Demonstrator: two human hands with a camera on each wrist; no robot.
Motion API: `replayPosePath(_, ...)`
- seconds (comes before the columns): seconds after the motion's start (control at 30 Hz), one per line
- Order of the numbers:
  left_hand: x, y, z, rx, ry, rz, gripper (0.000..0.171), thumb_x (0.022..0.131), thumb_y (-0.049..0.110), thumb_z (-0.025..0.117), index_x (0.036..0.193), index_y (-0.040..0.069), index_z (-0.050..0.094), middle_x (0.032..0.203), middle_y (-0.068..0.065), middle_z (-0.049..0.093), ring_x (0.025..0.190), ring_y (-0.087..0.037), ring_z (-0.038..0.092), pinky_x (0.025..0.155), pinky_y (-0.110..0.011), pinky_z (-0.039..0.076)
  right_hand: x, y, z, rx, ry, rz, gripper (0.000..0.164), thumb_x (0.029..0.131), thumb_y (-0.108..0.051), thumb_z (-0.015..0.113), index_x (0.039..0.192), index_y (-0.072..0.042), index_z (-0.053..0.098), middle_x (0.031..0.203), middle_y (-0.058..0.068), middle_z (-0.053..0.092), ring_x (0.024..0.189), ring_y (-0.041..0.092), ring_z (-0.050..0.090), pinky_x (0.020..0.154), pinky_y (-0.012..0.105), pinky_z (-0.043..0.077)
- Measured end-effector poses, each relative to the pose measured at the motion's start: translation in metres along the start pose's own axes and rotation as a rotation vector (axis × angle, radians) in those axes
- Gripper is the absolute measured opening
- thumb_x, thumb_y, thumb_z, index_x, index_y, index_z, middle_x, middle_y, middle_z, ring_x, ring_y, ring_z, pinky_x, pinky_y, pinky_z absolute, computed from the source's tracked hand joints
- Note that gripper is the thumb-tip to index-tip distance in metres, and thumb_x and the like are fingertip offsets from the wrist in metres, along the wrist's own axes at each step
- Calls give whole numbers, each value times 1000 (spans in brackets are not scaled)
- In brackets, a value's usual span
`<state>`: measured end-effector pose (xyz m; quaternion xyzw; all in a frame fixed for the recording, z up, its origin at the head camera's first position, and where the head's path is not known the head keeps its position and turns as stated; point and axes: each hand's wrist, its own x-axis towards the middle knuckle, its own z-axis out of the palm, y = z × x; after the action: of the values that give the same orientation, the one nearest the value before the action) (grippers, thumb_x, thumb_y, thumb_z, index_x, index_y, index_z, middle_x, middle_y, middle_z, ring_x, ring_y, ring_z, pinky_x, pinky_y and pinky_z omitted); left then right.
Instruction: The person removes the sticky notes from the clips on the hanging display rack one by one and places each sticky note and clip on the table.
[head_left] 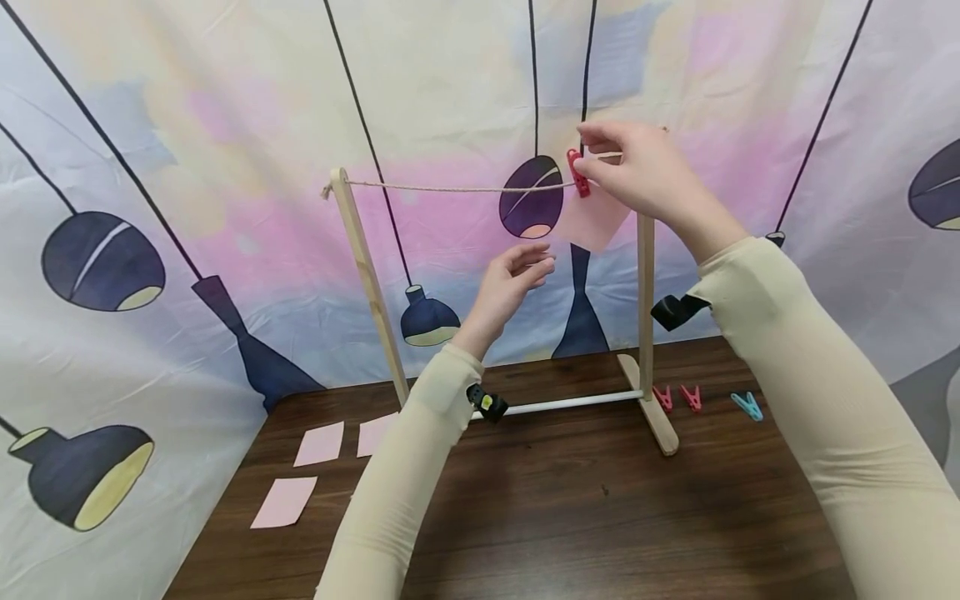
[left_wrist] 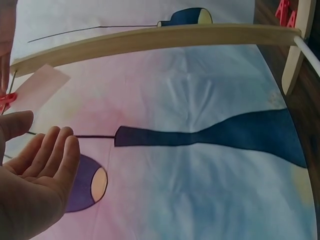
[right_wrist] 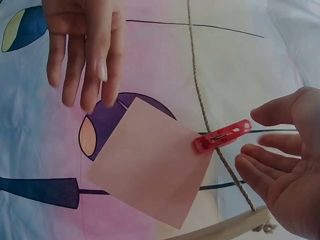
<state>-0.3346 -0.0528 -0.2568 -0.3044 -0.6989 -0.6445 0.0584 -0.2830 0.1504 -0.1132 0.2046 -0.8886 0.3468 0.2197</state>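
A red clothespin clips a pink paper square by its corner to the thin rope. Just beside the clothespin is my right hand; the right wrist view has its thumb and fingers spread apart, with a small gap to the clothespin's end. Lower and to the left, my left hand hovers in the air with relaxed fingers and holds nothing. In the left wrist view the left hand's palm faces up below the hanging paper.
The rope spans two wooden posts joined low down by a white rod. Several pink paper squares lie at the table's left. Two red clothespins and a blue clothespin lie right of the stand. Patterned cloth hangs behind.
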Motion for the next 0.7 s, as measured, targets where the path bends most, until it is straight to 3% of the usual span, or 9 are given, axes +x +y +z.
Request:
replayPosePath(0.23,11,0,18,-49,-3,-6,41,100,16,66,137,1,59,130,-16,64,114,-25,65,93,-30,54,11,-4,2,-20,-70,4,71,102,-31,55,160,-6,23,153,19,44,141,30,43,115,43,34)
replayPosePath(0.37,13,0,25,-102,8,-31,37,100,17,65,133,1,61,128,-20,64,115,-30,65,93,-31,54,14,-7,4,-73,-105,-17,67,102,-29,55,157,-1,28,150,21,47,140,32,45,115,45,35)
replayPosePath(0.5,17,-1,28,-172,21,-39,33,101,16,64,128,-2,61,125,-21,65,117,-35,63,98,-41,52,15,-10,6,-119,-125,-27,61,102,-24,54,154,2,35,147,21,51,137,32,49,113,47,36)
replayPosePath(0.57,19,-2,30,-206,28,-37,31,101,16,64,126,-2,61,123,-20,66,118,-36,63,100,-44,51,15,-11,5,-130,-134,-28,58,102,-22,53,153,3,38,145,22,53,135,33,50,115,48,32)
replayPosePath(0.63,20,-2,31,-227,40,-33,30,101,14,64,125,-3,61,121,-20,67,117,-37,63,100,-46,51,16,-13,5,-138,-145,-30,57,102,-21,53,152,3,38,144,23,54,134,34,52,120,49,19)
replayPosePath(0.7,21,-2,33,-228,55,-32,27,101,13,64,122,-3,62,119,-19,68,116,-37,64,98,-44,52,16,-14,4,-141,-153,-34,56,102,-19,53,152,3,38,143,23,54,133,34,53,120,49,18)
